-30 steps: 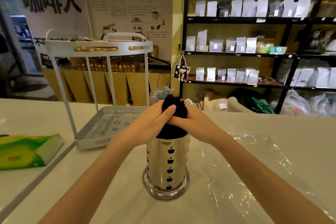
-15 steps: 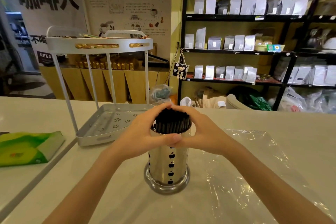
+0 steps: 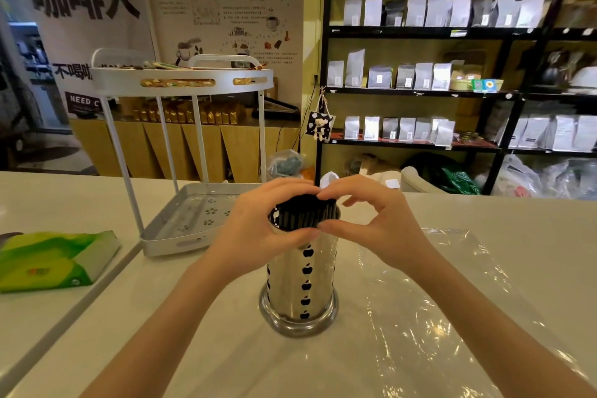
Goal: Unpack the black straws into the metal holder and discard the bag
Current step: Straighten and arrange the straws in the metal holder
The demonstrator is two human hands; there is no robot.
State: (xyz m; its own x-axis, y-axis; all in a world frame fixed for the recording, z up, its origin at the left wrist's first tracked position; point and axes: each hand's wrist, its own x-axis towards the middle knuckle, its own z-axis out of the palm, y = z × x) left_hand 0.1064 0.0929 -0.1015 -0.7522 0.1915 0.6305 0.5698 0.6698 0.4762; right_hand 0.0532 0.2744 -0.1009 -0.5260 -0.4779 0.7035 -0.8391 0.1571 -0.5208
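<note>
The black straws stand bundled in the shiny metal holder, which has apple-shaped cut-outs and sits mid-counter. Only their tops show above the rim. My left hand cups the bundle and the rim from the left. My right hand rings the bundle from the right, thumb and forefinger tips touching it and the other fingers spread. The empty clear plastic bag lies flat on the counter to the right of the holder.
A white two-tier metal rack stands at the back left of the counter. A green packet lies at the far left. Dark shelves with pouches stand behind the counter.
The straw bundle has dropped from high above the rim down into the holder. Both hands have followed it down and now ring its top.
</note>
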